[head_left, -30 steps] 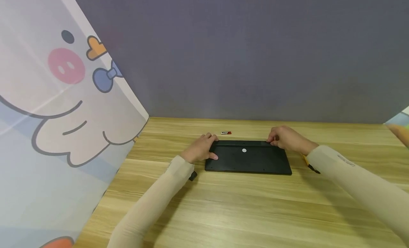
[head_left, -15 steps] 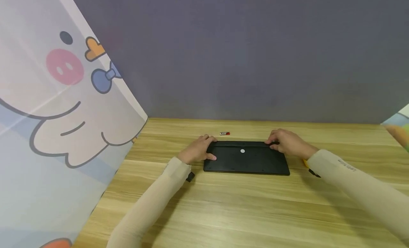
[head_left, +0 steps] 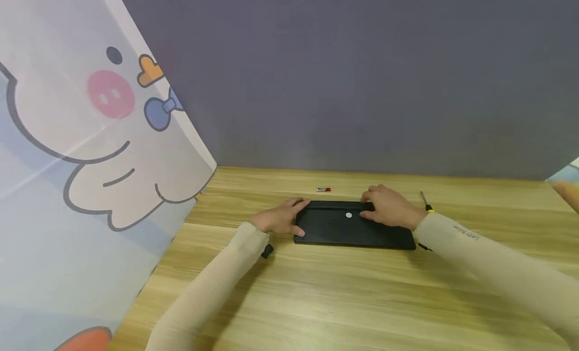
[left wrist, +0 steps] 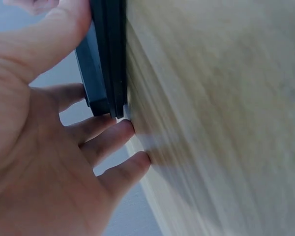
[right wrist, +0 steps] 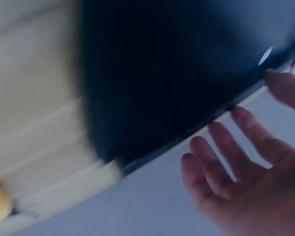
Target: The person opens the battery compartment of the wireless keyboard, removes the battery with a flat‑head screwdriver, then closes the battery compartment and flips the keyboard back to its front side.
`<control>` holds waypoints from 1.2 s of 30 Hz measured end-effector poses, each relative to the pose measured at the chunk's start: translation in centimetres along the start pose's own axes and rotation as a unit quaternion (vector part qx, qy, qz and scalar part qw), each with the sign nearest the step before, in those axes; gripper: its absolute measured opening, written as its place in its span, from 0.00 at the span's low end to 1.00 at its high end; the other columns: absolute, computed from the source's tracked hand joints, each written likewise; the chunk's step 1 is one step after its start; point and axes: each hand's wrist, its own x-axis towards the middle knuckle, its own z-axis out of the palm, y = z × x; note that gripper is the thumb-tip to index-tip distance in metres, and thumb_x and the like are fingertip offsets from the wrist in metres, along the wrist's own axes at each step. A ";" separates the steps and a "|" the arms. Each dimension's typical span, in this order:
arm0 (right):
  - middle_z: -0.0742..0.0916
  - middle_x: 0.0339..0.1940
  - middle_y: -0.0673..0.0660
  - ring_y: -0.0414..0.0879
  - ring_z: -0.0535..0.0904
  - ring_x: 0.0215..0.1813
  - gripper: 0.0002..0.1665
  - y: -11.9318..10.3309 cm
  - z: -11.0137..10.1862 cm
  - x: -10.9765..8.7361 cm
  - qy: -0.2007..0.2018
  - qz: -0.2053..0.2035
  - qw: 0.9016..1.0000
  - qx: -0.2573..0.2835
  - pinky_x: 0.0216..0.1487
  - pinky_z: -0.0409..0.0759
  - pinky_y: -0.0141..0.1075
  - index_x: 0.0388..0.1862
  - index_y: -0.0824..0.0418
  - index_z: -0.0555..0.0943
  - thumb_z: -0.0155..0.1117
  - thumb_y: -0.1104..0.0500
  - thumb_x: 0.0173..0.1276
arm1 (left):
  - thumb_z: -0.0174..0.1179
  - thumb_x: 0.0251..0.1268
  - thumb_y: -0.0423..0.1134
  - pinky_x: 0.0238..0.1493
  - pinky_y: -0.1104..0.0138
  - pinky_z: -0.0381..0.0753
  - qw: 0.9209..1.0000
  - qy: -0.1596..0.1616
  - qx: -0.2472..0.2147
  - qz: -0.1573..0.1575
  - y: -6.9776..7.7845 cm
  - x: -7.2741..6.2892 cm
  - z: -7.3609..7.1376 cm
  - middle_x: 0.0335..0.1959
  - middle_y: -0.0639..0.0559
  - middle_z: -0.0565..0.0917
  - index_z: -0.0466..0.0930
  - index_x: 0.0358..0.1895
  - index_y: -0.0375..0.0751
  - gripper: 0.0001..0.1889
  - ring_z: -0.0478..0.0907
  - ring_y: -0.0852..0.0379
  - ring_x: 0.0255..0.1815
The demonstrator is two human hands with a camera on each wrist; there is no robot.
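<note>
A black keyboard (head_left: 353, 229) lies on the wooden table with its underside up, showing a small round white sticker. My left hand (head_left: 280, 219) holds its left end, the thumb on the near left corner and the index finger at the far left corner. In the left wrist view the other fingers (left wrist: 108, 142) reach past the edge to the tabletop. My right hand (head_left: 389, 207) is over the right part of the far edge, holding nothing. Its fingers (right wrist: 226, 147) are spread loosely along that edge in the right wrist view, thumb apart from them.
A small silver and red battery (head_left: 323, 189) lies on the table beyond the keyboard. To the right is a screwdriver (head_left: 427, 208) with a yellow and black handle, partly hidden by the right sleeve. A grey panel (head_left: 353, 89) stands behind the table, and a cartoon-printed wall (head_left: 90, 190) at the left.
My right hand has let go of the keyboard's far right edge and shifted left, its fingers spreading. The screwdriver's shaft has come into sight. My left thumb has slid toward the near left corner.
</note>
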 end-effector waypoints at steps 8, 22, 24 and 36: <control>0.61 0.72 0.64 0.62 0.56 0.69 0.55 -4.0 2.1 1.6 -0.092 -0.055 0.994 0.007 0.62 0.55 0.62 0.73 0.57 0.60 0.65 0.31 0.55 | 0.60 0.58 0.56 0.68 0.56 0.54 1.000 0.000 0.012 0.001 0.0 0.7 0.7 0.76 0.48 0.41 0.36 0.77 0.53 0.50 0.40 0.48 0.75; 0.65 0.68 0.63 0.59 0.61 0.66 0.64 -5.5 3.1 3.2 -0.077 -0.065 0.994 -0.034 0.64 0.56 0.57 0.72 0.60 0.60 0.68 0.26 0.43 | 0.62 0.56 0.57 0.65 0.56 0.60 1.000 0.013 -0.010 0.001 -0.6 0.3 0.4 0.75 0.50 0.45 0.39 0.77 0.55 0.50 0.45 0.50 0.74; 0.66 0.67 0.62 0.57 0.63 0.64 0.64 -5.5 3.2 3.3 -0.074 -0.066 0.994 -0.036 0.62 0.61 0.55 0.72 0.59 0.60 0.68 0.26 0.43 | 0.63 0.55 0.57 0.65 0.56 0.61 1.000 0.014 -0.013 0.005 -0.7 0.3 0.4 0.75 0.50 0.46 0.40 0.77 0.56 0.51 0.47 0.50 0.73; 0.67 0.66 0.60 0.55 0.65 0.63 0.64 -5.3 3.0 3.0 -0.052 -0.066 0.996 -0.025 0.58 0.67 0.53 0.73 0.55 0.60 0.70 0.27 0.42 | 0.63 0.57 0.59 0.62 0.55 0.63 0.999 0.024 -0.045 0.014 -0.7 0.0 -0.1 0.74 0.47 0.51 0.45 0.76 0.55 0.48 0.52 0.49 0.71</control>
